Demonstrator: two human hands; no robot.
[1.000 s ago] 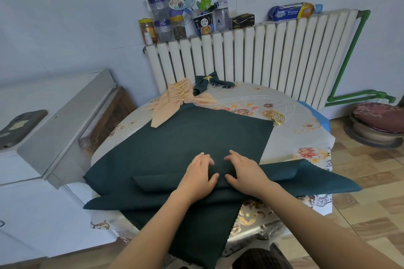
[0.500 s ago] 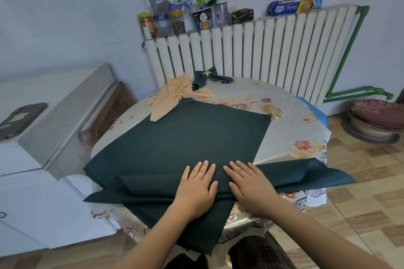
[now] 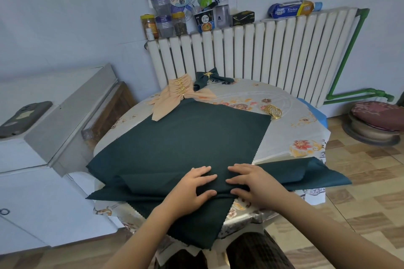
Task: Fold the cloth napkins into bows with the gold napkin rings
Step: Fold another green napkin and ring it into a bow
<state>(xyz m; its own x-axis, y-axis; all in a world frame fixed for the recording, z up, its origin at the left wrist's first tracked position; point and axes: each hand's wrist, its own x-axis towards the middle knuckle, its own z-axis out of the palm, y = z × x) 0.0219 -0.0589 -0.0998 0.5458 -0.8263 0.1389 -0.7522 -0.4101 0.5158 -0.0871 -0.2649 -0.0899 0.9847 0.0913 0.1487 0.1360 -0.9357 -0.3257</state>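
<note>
Both hands work the large dark green cloth napkin [image 3: 185, 144] spread over the round floral-clothed table [image 3: 290, 137]. Her left hand [image 3: 192, 188] and right hand [image 3: 253, 183] each pinch its folded near edge between thumb and curled fingers. Loose gold napkin rings [image 3: 273, 112] lie beyond the napkin's far right corner, near finished peach bows [image 3: 175, 96].

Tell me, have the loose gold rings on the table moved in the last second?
No. The loose gold rings still lie just past the dark green napkin's far right corner, on the same spot of the floral tablecloth.
</note>
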